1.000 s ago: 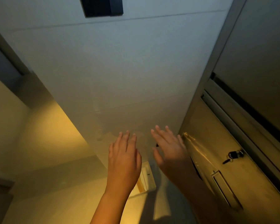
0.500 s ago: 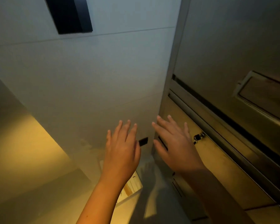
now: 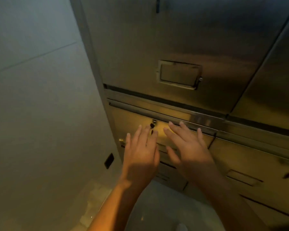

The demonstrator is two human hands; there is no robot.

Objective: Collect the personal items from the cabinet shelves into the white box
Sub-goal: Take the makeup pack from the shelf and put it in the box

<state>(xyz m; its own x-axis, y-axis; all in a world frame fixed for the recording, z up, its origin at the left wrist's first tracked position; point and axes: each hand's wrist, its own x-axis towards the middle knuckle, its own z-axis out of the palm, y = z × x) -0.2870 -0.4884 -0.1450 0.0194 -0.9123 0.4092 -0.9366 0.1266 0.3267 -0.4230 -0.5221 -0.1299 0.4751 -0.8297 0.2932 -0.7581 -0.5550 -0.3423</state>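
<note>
- Progress, as I judge it: barely started. Every door of the metal cabinet (image 3: 157, 39) is closed, no shelf shows, and no personal items are in sight.
- Left hand (image 3: 140, 157), low centre of frame: fingers straight and spread, nothing held. It hangs before the lower door (image 3: 132, 117), close to the key (image 3: 152, 125) in its lock.
- Right hand (image 3: 188, 147), just beside it on the right: also flat and empty, fingertips up by the rail (image 3: 205, 121) along that door's top edge. Touching or not, cannot tell.
- The white box is not surely in view. A pale rounded shape (image 3: 165, 209) at bottom centre, between the forearms, might be it, but it is too dim to say.
- Left to do, by my reckoning: open a door, lift things out, box them.
- Writing: none readable. The label holder (image 3: 178, 75) on the upper door (image 3: 182, 30), mid-frame, looks blank. No brand mark seen.
</note>
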